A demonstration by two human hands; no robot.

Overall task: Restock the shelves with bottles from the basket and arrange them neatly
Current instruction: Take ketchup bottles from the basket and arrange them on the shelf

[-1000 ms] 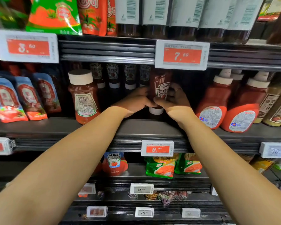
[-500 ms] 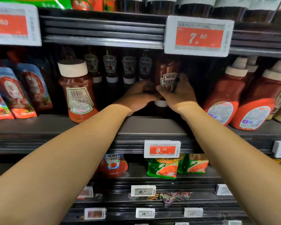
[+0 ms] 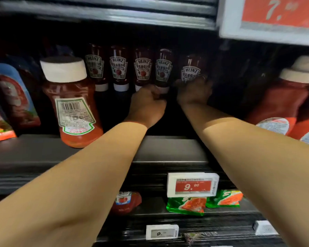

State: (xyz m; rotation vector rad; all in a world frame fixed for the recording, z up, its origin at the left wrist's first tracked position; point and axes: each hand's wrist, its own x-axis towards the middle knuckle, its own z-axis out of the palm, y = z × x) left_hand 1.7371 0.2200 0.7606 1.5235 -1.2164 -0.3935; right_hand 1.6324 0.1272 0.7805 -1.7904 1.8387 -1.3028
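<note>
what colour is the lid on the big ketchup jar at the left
White: the big ketchup jar has a wide white lid, clearest in the head view.

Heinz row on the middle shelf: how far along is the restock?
Done: four Heinz bottles stand cap-down in a row at the back of the shelf. In hand: the right hand grips a fifth bottle at the row's right end; the left hand is at the base of the fourth bottle, fingers curled. Left: release and square the fifth. The basket is out of view, so remaining stock is unknown.

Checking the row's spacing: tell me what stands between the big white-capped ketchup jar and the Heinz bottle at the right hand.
Four upside-down Heinz bottles, per the head view.
</note>
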